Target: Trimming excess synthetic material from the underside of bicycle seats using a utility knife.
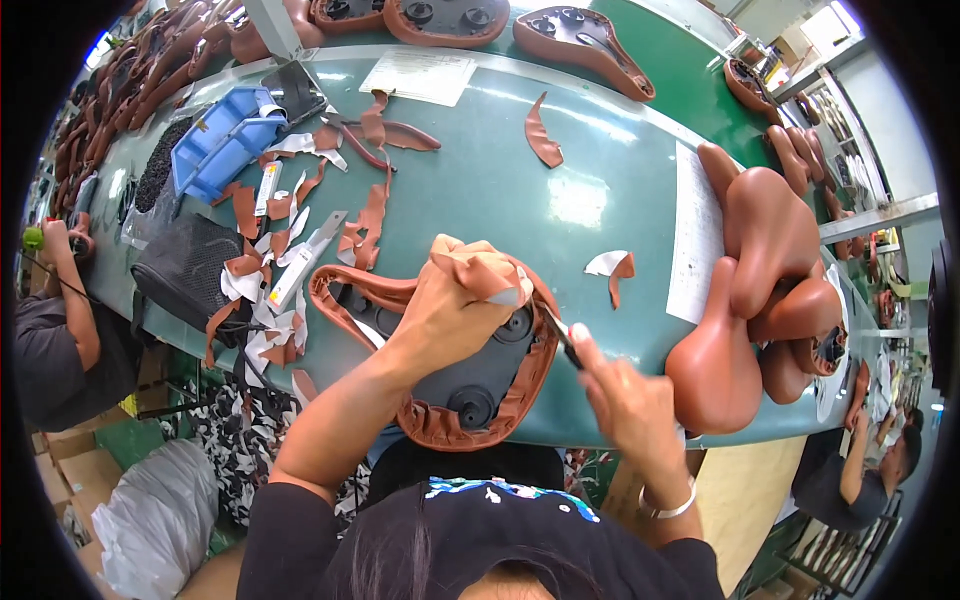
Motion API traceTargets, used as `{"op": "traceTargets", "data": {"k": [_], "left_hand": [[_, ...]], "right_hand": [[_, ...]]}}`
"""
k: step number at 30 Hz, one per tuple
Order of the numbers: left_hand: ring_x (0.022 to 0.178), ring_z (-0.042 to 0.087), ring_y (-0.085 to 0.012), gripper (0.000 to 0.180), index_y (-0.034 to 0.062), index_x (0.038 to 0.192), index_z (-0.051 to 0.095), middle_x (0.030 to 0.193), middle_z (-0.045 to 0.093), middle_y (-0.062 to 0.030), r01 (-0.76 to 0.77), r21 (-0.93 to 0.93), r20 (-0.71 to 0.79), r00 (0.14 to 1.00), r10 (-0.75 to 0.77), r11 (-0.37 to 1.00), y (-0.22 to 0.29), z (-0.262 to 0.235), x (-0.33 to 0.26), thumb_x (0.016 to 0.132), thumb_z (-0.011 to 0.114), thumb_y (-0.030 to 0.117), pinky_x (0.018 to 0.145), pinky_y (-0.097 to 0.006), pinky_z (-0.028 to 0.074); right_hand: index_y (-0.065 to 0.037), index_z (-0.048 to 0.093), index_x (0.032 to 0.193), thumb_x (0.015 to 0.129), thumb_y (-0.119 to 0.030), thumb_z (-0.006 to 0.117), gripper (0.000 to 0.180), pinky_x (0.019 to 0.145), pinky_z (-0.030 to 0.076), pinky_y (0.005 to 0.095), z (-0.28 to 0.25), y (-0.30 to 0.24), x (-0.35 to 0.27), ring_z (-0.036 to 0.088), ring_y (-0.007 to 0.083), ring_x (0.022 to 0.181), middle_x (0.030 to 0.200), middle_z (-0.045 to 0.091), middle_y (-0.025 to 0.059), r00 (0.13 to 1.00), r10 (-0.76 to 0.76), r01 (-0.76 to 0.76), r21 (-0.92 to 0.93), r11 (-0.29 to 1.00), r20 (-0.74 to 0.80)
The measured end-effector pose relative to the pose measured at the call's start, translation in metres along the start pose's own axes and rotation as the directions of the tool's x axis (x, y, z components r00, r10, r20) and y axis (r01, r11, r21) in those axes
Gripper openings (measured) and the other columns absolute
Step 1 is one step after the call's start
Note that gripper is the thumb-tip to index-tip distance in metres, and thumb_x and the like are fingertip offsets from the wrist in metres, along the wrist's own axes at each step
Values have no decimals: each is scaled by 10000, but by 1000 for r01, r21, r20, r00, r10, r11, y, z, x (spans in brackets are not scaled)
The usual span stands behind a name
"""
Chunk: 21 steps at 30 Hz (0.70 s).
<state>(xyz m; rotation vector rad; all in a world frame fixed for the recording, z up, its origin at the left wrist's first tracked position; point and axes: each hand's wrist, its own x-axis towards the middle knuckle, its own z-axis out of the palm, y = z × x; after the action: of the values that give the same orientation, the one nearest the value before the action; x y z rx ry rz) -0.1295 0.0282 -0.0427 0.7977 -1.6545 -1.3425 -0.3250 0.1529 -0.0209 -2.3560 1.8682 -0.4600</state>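
Observation:
An upturned bicycle saddle [445, 388] lies at the table's near edge, its black base showing inside a gathered brown cover. Over its upper part, my left hand [455, 295] is closed on a brown strip of cover material [488, 280]. Whether that strip is still joined to the saddle I cannot tell. A knife [570, 350] with a dark handle is gripped in my right hand [630, 405], at the saddle's right side. Its narrow blade lies against the cover's edge, the tip close to my left fingers.
Finished brown saddles [715, 350] are piled at the right beside a paper sheet [695, 240]. Leftward lie a box cutter [308, 262], pliers [370, 140], brown and white scraps [290, 225], a black mesh bag [190, 268] and a blue bin [222, 145]. Other people work at both sides.

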Motion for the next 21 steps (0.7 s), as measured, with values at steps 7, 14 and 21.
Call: {"op": "traceTargets", "data": {"k": [7, 14, 21], "left_hand": [[631, 499, -120, 184, 18, 723, 581, 616, 515, -4, 26, 46, 288, 957, -38, 999, 3, 0, 6, 866, 585, 134, 609, -274, 396], [629, 454, -152, 373, 122, 531, 266, 569, 343, -19, 261, -833, 72, 925, -372, 487, -1, -30, 16, 831, 487, 133, 607, -272, 339], [609, 425, -124, 380, 119, 546, 372, 654, 450, -11, -171, -971, -161, 985, -67, -167, -14, -43, 15, 886, 539, 140, 536, -231, 323]], "right_hand": [[-190, 510, 1337, 862, -180, 631, 490, 369, 353, 360, 1, -22, 1, 517, 219, 417, 559, 459, 54, 991, 122, -118, -69, 991, 48], [-145, 474, 1361, 834, -144, 655, 557, 400, 335, 385, -4, -31, -9, 492, 270, 432, 549, 488, 79, 968, 204, -185, -138, 973, 147], [-158, 490, 1328, 894, -200, 578, 445, 393, 369, 413, 0, -49, -7, 544, 293, 432, 549, 524, 100, 955, 275, -267, -80, 960, 114]]}}
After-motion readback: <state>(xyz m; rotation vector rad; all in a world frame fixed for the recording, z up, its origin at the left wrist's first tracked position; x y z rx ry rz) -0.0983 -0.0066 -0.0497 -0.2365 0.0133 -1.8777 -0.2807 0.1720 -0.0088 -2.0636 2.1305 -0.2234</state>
